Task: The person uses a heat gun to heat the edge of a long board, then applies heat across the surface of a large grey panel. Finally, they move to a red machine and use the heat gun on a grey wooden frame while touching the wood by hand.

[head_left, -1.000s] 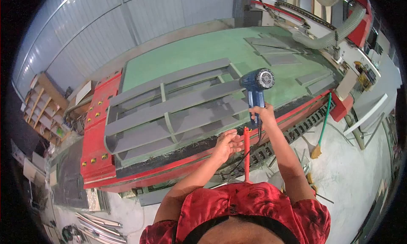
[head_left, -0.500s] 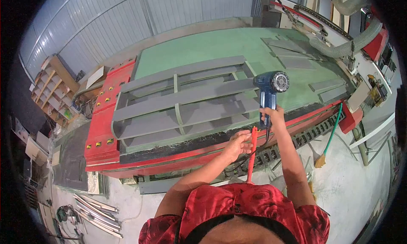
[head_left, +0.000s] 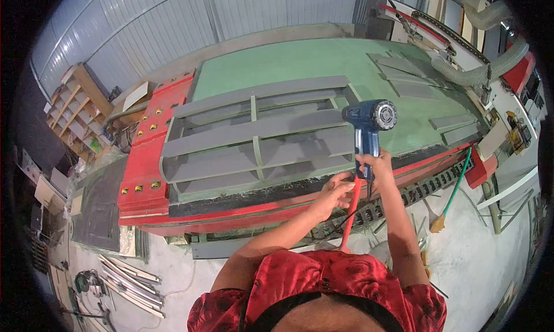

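Note:
My right hand [head_left: 378, 166] is wrapped round the handle of a blue heat gun [head_left: 369, 117], its round vented back end facing me and its body pointing left. My left hand [head_left: 336, 194] is just below and left of it, fingers loosely curled and apart. Its fingertips are right at the top of a red pole [head_left: 350, 216] that slants down towards my shirt. Beyond both hands, a grey shelf-like frame [head_left: 231, 134] of long boards and cross dividers lies on the green machine bed [head_left: 277, 55]. The gun's nozzle side overlaps the frame's right end.
Flat grey panels [head_left: 412, 88] lie on the bed's right side. A red machine section [head_left: 144, 159] borders its left end. Along the front runs a black cable chain [head_left: 404, 202]. A green-handled broom [head_left: 457, 187] leans at the right, and strips [head_left: 130, 286] lie on the floor.
The view has shifted slightly, so the bed and frame sit further right. My left hand has come closer to the heat gun's handle, which my right hand still grips.

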A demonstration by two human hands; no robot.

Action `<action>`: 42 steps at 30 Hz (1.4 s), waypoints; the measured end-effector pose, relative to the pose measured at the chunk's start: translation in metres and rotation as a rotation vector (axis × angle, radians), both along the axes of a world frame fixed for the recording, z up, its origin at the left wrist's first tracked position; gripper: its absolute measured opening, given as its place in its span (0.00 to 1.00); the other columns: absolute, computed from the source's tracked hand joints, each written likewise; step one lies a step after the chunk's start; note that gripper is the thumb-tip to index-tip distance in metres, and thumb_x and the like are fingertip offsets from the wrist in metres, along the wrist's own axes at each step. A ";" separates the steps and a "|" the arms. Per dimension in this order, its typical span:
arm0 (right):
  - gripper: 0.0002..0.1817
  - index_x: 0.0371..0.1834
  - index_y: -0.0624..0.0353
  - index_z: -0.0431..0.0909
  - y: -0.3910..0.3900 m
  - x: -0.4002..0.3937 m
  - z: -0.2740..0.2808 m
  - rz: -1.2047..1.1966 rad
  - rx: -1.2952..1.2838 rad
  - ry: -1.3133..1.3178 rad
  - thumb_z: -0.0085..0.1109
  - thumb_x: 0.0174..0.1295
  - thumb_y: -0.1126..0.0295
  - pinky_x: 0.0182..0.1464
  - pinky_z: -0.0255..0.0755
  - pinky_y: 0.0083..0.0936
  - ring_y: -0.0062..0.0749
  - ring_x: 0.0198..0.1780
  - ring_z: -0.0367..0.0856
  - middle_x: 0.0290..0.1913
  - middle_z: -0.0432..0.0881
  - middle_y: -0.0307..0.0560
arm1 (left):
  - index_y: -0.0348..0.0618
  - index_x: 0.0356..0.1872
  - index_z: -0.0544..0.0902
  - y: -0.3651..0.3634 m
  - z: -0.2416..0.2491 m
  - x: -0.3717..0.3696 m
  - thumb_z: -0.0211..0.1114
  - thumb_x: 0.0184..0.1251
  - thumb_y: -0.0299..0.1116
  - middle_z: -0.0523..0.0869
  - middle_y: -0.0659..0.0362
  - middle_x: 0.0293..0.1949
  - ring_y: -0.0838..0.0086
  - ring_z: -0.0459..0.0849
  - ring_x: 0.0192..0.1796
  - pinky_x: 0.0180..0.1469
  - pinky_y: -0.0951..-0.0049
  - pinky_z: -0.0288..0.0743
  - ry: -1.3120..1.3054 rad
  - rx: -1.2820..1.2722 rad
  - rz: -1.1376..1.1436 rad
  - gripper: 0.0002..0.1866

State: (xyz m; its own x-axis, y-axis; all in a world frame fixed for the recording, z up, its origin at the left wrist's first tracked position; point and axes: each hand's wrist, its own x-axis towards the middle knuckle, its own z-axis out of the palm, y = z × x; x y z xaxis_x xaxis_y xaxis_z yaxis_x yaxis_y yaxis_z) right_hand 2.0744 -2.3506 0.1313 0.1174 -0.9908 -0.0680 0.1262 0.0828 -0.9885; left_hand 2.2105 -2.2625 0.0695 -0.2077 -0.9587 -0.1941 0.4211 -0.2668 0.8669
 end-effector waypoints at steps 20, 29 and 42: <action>0.13 0.29 0.64 0.73 0.111 0.245 -0.007 0.176 0.001 -0.072 0.64 0.39 0.77 0.23 0.67 0.20 0.21 0.19 0.73 0.23 0.77 0.40 | 0.53 0.57 0.59 0.076 0.018 0.204 0.60 0.59 0.50 0.71 0.60 0.48 0.74 0.78 0.43 0.37 0.68 0.80 0.156 -0.064 -0.044 0.29; 0.19 0.36 0.68 0.72 0.118 0.252 -0.010 0.120 -0.012 0.061 0.67 0.39 0.76 0.29 0.71 0.25 0.27 0.27 0.75 0.27 0.77 0.44 | 0.50 0.47 0.65 0.070 -0.006 0.208 0.61 0.57 0.54 0.75 0.63 0.31 0.80 0.79 0.26 0.23 0.74 0.81 0.390 -0.039 -0.092 0.25; 0.17 0.31 0.66 0.74 0.110 0.253 -0.024 0.114 0.080 0.091 0.69 0.38 0.74 0.28 0.71 0.25 0.26 0.24 0.75 0.25 0.77 0.44 | 0.48 0.48 0.66 0.063 -0.011 0.209 0.58 0.59 0.55 0.76 0.58 0.32 0.73 0.78 0.25 0.22 0.72 0.74 0.310 -0.037 -0.106 0.25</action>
